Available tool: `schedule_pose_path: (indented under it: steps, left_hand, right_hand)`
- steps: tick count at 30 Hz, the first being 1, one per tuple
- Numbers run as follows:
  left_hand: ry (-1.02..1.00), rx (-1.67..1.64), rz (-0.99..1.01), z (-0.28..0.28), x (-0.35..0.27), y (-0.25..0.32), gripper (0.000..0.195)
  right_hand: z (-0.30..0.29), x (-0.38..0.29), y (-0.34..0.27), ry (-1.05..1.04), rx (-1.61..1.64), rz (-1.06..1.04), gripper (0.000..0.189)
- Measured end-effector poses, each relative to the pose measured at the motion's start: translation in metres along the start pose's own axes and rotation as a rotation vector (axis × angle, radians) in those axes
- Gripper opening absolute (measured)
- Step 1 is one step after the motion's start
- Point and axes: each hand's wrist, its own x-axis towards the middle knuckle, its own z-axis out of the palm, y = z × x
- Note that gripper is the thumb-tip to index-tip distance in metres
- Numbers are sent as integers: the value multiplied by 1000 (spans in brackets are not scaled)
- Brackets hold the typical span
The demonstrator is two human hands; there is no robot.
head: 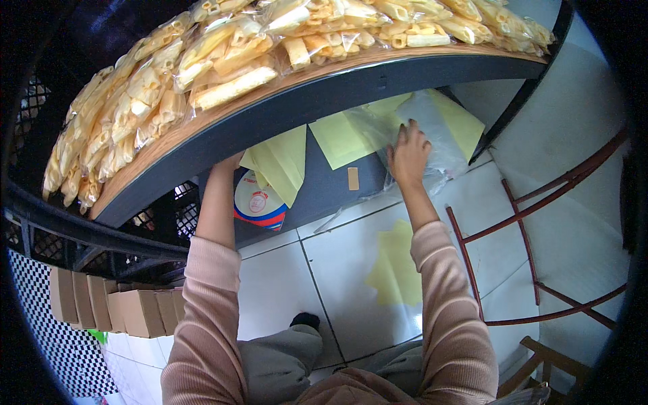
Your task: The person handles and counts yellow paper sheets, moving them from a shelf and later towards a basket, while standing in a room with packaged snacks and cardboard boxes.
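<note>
My right hand (409, 152) lies on crumpled clear plastic (438, 136), palm down with its fingers spread, on the low dark board under the table. Light yellow paper sheets (336, 139) lie beside and under that plastic. My left hand (234, 161) reaches beneath the table's front edge; its fingers are hidden, so its grip does not show. Close to it are more folded yellow sheets (281, 162), partly covering a white, blue and red printed packet (260, 205) that bears writing. A small tan rectangular piece (353, 178) rests on the dark board (319, 192).
Clear bags of tube-shaped snacks (228, 61) fill the wood-topped table (283, 91) above my forearms. Yellow paper (397, 268) lies on the tiled floor (283, 273). A reddish-brown metal frame (526, 217) stands at right, cardboard boxes (134, 311) at lower left.
</note>
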Motion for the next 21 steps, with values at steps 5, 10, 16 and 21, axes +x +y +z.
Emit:
schedule_pose_path:
  steps: [5, 10, 16, 21]
  left_hand:
    - [6, 27, -7, 7, 0, 3, 42]
    - [3, 60, -47, -9, -10, -6, 45]
    - [33, 6, -93, -17, -14, 12, 50]
    - [81, -54, -79, -13, -12, 5, 45]
  right_hand:
    - [44, -11, -37, -81, -619, -426, 38]
    - [23, -5, -87, -617, -380, -573, 36]
    - [42, -14, -109, -423, 500, -155, 73]
    - [62, -23, -102, -382, 392, -162, 73]
